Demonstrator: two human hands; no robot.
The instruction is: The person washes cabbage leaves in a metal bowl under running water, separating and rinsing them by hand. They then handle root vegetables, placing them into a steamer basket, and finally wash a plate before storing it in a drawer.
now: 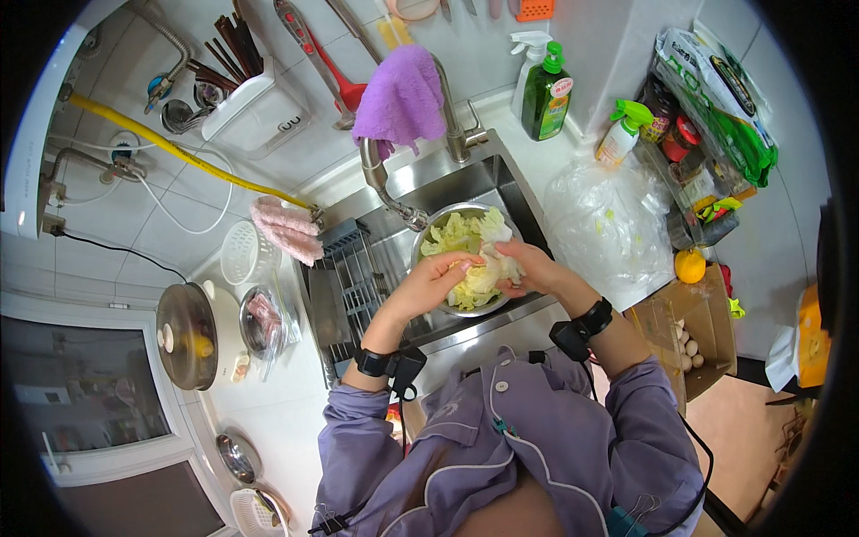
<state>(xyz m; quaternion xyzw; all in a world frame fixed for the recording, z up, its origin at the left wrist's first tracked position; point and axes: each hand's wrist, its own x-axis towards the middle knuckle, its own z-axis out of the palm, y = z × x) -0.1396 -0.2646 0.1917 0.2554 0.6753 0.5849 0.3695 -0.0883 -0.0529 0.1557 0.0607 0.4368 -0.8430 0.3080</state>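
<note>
Both hands are over a round metal basin (421, 246) that sits in the stainless steel sink (498, 176). My left hand (437, 278) grips the near left side of a pale cabbage piece (493, 267) between thumb and fingers. On its other side, my right hand (530, 265) holds the same piece, with some fingers hidden behind the leaf. More torn yellow-green cabbage leaves (458, 232) lie in the basin beneath and beyond the hands. The faucet spout (415, 218) ends just above the basin's left rim.
A purple cloth (402, 94) drapes over the faucet. Left in the sink stands a grey dish rack (359, 268). Crumpled clear plastic bags (607, 225) cover the right counter, near a green detergent bottle (547, 97) and a cardboard box (711, 335) of eggs. A lidded cooker (188, 335) stands left.
</note>
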